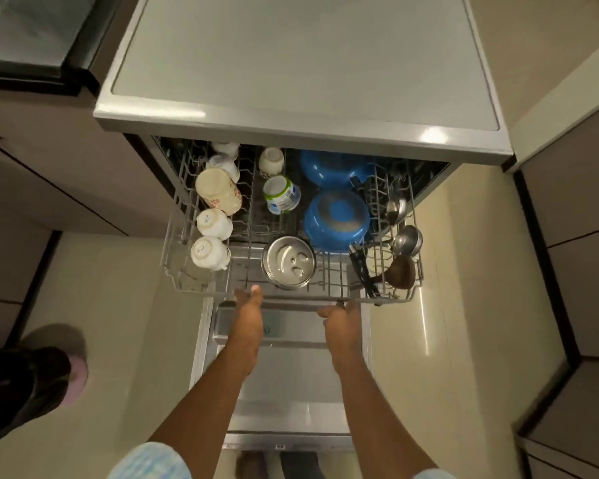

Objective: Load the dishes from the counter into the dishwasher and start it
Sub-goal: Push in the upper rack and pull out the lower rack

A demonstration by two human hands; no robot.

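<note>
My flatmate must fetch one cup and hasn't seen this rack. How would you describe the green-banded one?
Look at the pulled-out dishwasher rack. In its middle lane, left of the blue bowls, two cups lie one behind the other; the green-banded cup is the nearer. Unlike the cream cups around it, it has a green band and printed label.

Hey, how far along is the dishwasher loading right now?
Done: the pulled-out rack holds cups, blue bowls, a steel bowl and ladles. In hand: the left hand and right hand hold the rack's front rail. Left: slide it in, shut the door, which lies open, and start it. Whether more dishes wait elsewhere isn't visible.
</note>
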